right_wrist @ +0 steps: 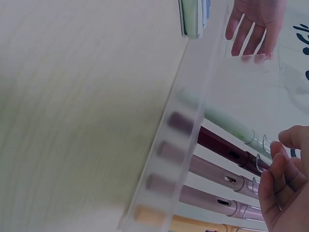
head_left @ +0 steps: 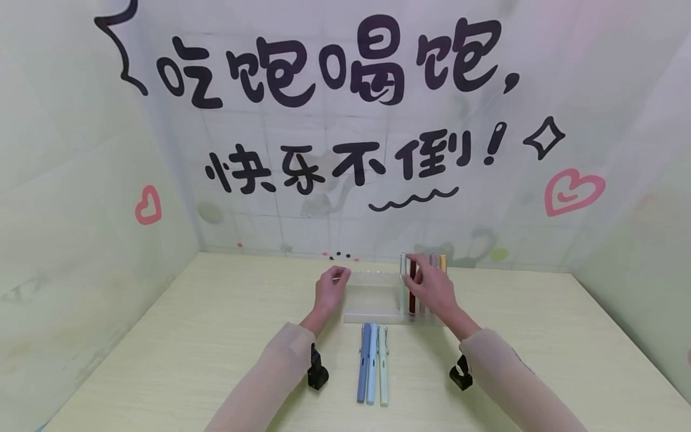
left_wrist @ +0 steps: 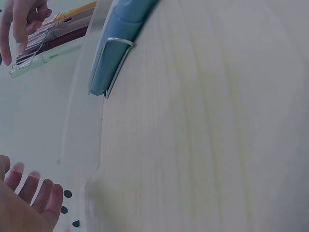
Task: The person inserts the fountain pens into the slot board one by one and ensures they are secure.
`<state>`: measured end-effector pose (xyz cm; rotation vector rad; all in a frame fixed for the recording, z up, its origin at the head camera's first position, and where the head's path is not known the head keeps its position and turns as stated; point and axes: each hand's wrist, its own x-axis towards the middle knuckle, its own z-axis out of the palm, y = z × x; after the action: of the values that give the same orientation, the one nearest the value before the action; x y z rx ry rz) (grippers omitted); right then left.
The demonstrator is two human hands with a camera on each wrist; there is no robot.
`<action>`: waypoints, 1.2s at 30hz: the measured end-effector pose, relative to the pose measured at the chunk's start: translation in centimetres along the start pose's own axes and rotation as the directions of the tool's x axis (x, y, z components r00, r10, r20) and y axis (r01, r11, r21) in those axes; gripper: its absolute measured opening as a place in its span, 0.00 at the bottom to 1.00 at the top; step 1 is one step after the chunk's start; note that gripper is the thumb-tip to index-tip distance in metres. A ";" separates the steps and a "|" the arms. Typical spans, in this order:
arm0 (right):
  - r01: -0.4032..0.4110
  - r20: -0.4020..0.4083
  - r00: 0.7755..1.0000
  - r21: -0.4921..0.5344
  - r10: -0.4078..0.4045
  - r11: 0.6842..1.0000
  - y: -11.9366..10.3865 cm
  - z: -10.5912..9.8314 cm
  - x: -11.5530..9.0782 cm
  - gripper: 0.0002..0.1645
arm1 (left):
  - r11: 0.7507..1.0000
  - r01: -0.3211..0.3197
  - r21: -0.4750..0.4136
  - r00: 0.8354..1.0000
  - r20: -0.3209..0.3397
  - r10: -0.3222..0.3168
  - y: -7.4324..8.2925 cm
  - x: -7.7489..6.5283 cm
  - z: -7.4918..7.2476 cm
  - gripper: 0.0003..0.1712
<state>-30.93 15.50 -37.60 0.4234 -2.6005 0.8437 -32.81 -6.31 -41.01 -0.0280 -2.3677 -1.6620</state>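
A clear pen rack [head_left: 372, 317] stands on the table with several pens upright in its right part: pale green [right_wrist: 227, 123], dark red [right_wrist: 217, 145], two mauve ones and a yellow pen [right_wrist: 193, 224] at the far right. My left hand [head_left: 330, 289] holds the rack's upper left corner, its fingers behind the panel. My right hand [head_left: 434, 288] is at the tops of the pens, fingers relaxed, with fingertips right beside the caps of the pale green and dark red ones. In front of the rack lie a dark blue pen [head_left: 364, 366], a light blue pen [head_left: 372, 366] and another pale green pen [head_left: 384, 369].
The wooden table [head_left: 216, 336] is bounded by a printed cloth backdrop [head_left: 302, 228] at the back and by pale cloth sides. Black cameras [head_left: 317, 373] are strapped at both wrists.
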 end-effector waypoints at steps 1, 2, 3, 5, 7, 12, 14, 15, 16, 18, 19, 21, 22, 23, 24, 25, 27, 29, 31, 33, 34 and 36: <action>0.004 -0.001 1.000 0.003 -0.004 1.000 0.0 0.1 -0.2 0.27 | 1.000 -0.006 0.001 1.000 0.001 0.006 0.0 0.0 0.0 0.14; 0.010 -0.002 1.000 0.005 -0.010 1.000 0.0 0.1 -0.4 0.27 | 1.000 -0.007 0.001 1.000 0.003 0.007 0.0 0.0 0.0 0.14; 0.017 -0.003 1.000 0.008 -0.017 1.000 0.0 0.2 -0.6 0.26 | 1.000 -0.009 0.001 1.000 0.003 0.009 0.1 -0.1 0.0 0.14; 0.029 -0.003 1.000 0.018 -0.029 0.999 0.0 0.4 -1.0 0.25 | 1.000 -0.011 0.001 1.000 0.005 0.011 0.1 -0.1 0.0 0.14; 0.045 -0.002 0.999 0.029 -0.045 0.999 -0.1 0.5 -1.3 0.24 | 1.000 -0.006 0.000 1.000 0.006 0.006 0.1 -0.1 0.0 0.14; 0.075 0.002 0.997 0.052 -0.075 0.996 -0.3 0.9 -2.1 0.22 | 1.000 0.005 -0.004 1.000 0.009 -0.005 0.1 -0.1 0.0 0.14; 0.085 0.008 0.996 0.056 -0.085 0.995 -0.3 1.2 -2.4 0.21 | 1.000 0.009 -0.008 1.000 0.007 -0.009 0.1 -0.1 0.0 0.15; 0.087 0.012 0.996 0.053 -0.088 0.995 -0.4 1.3 -2.6 0.20 | 1.000 0.006 -0.007 1.000 0.008 -0.005 0.2 -0.1 0.0 0.15; 0.093 0.016 0.995 0.051 -0.094 0.994 -0.4 1.4 -2.7 0.20 | 1.000 0.008 -0.008 1.000 0.008 -0.008 0.2 -0.2 0.0 0.15; 0.107 0.022 0.994 0.044 -0.108 0.993 -0.5 1.6 -3.0 0.19 | 1.000 0.001 -0.007 1.000 0.006 -0.001 0.2 -0.2 0.0 0.15; 0.111 0.028 0.993 0.045 -0.112 0.993 -0.6 1.7 -3.1 0.18 | 1.000 0.006 -0.009 1.000 0.004 -0.006 0.2 -0.2 0.0 0.15; 0.117 0.036 0.992 0.047 -0.119 0.992 -0.7 1.9 -3.4 0.18 | 1.000 -0.001 -0.006 1.000 0.003 0.001 0.2 -0.1 0.0 0.15; 0.120 0.042 0.992 0.054 -0.123 0.991 -0.8 1.9 -3.6 0.17 | 1.000 0.000 -0.008 1.000 0.002 0.000 0.1 -0.1 0.0 0.15; 0.120 0.049 0.991 0.059 -0.123 0.991 -0.8 1.9 -3.7 0.17 | 1.000 0.003 -0.012 1.000 0.000 -0.003 0.1 -0.1 0.0 0.14; 0.120 0.056 0.991 0.064 -0.123 0.991 -0.9 2.0 -3.9 0.17 | 1.000 0.006 -0.016 1.000 0.000 -0.006 0.1 0.0 0.0 0.14; 0.122 0.064 0.990 0.069 -0.127 0.990 -0.9 2.0 -4.0 0.17 | 1.000 0.004 -0.016 1.000 0.000 -0.004 0.0 0.0 0.0 0.14; 0.131 0.082 0.987 0.076 -0.137 0.989 -1.0 2.1 -4.2 0.16 | 1.000 0.005 -0.020 1.000 0.001 -0.005 -0.1 0.0 0.1 0.14; 0.138 0.106 0.984 0.077 -0.146 0.987 -0.9 2.2 -4.4 0.15 | 1.000 0.002 -0.020 1.000 0.001 -0.002 -0.2 0.1 0.1 0.14; 0.139 0.135 0.979 0.092 -0.150 0.986 -1.0 2.3 -4.6 0.14 | 1.000 0.001 -0.019 1.000 0.000 -0.001 -0.2 0.1 0.1 0.14; 0.129 0.167 0.975 0.109 -0.146 0.986 -1.0 2.3 -4.8 0.13 | 1.000 -0.002 -0.016 1.000 -0.002 0.002 -0.2 0.1 0.1 0.14; 0.123 0.184 0.972 0.114 -0.143 0.986 -1.0 2.4 -4.9 0.12 | 1.000 -0.003 -0.015 1.000 -0.002 0.003 -0.2 0.1 0.1 0.14; 0.110 0.215 0.967 0.130 -0.136 0.985 -1.0 2.4 -5.0 0.12 | 1.000 -0.011 -0.011 1.000 -0.004 0.011 -0.1 0.1 0.0 0.14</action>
<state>-26.71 14.05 -41.07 0.7449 -2.6999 0.9575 -32.90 -6.33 -41.13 -0.0392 -2.3515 -1.6687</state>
